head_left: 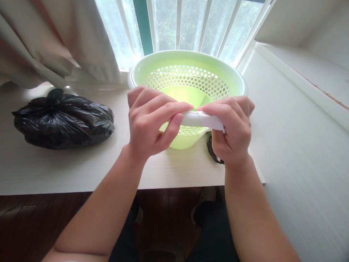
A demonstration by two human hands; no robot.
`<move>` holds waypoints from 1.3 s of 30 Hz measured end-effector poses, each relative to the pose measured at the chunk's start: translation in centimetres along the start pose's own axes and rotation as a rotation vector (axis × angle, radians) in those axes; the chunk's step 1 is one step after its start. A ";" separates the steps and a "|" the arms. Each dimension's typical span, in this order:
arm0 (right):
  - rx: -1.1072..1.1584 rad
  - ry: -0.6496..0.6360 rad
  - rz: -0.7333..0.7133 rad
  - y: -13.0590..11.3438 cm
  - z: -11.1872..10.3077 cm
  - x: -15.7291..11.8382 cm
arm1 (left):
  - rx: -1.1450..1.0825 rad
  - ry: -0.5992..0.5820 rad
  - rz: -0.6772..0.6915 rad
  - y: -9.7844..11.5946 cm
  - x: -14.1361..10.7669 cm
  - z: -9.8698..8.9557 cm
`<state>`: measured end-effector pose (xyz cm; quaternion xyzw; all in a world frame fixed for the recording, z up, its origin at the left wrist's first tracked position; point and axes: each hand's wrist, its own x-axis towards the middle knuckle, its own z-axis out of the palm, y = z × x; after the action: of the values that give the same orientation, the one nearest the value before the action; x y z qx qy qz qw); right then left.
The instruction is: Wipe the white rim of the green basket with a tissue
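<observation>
A light-green plastic basket [191, 143] with rows of round holes and a pale rim stands upright on the white surface by the window. My left hand [152, 122] is closed on the near part of its rim, fingers over the top and thumb below. Close beside it, my right hand [231, 127] pinches a thin white cloth [211, 121] folded over the same rim; whether it is fabric or tissue is unclear. The thumbs' sides of both hands nearly meet at the middle. A bit of black plastic [214, 151] shows behind my right wrist, mostly hidden.
On the left lies a full black plastic bag [65, 122], knotted at the top. A curtain [73, 43] hangs behind it. The barred window [177, 29] is at the back, and a white panel [297, 138] rises on the right. The white ledge [68, 171] ends just before my legs.
</observation>
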<state>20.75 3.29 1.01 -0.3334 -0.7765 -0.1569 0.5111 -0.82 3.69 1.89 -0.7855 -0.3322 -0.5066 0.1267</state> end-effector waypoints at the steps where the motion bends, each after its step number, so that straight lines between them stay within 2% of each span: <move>1: 0.008 0.006 0.006 -0.1 0.0 0.0 | -0.001 0.010 0.006 0.0 0.0 0.1; 6: 0.015 0.008 0.038 -0.4 0.1 0.1 | 0.000 0.070 0.029 0.2 0.1 0.4; 16: 0.015 0.029 0.004 -0.1 0.2 0.0 | 0.026 0.093 0.060 0.3 0.2 0.4; 28: 0.022 0.049 -0.048 1.1 0.1 -0.3 | 0.046 0.048 0.094 0.2 0.3 0.0; 33: 0.009 0.032 -0.010 1.1 0.0 -0.3 | 0.042 0.032 0.059 0.2 0.2 0.1; 39: 0.008 0.026 -0.020 1.0 -0.2 -0.2 | 0.040 0.055 0.080 0.2 0.2 0.2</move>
<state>21.60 3.80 0.78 -0.3215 -0.7739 -0.1632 0.5207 -0.51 3.70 2.03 -0.7811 -0.3073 -0.5158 0.1717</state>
